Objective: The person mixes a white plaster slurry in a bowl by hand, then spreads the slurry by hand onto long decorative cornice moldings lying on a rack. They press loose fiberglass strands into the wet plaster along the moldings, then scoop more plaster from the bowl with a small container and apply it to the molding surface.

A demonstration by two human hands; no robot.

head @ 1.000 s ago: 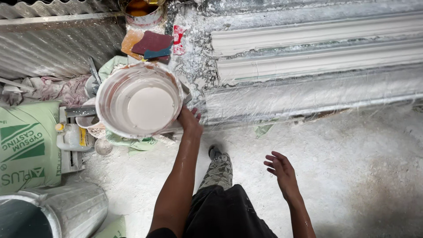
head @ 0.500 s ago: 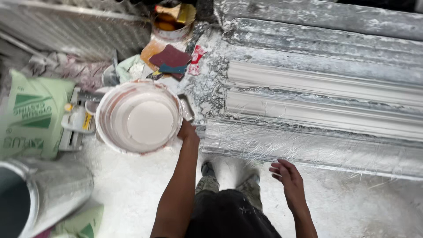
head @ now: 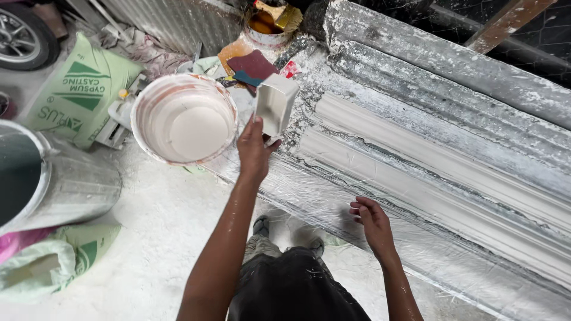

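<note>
Currently left hand [head: 254, 150] grips a small white rectangular scoop [head: 275, 104], fingers clamped on its lower edge, just right of the bucket [head: 183, 117] of white plaster. Scoop is held above the end of the long plaster moulding [head: 416, 172]. Right hand [head: 373, 221] hovers near the moulding's front edge, fingers loosely curled, holding nothing.

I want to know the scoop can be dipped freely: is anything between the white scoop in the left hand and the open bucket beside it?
Nothing visible. The left hand holds the white scoop just beside the bucket, whose mouth is open and uncovered.
</note>
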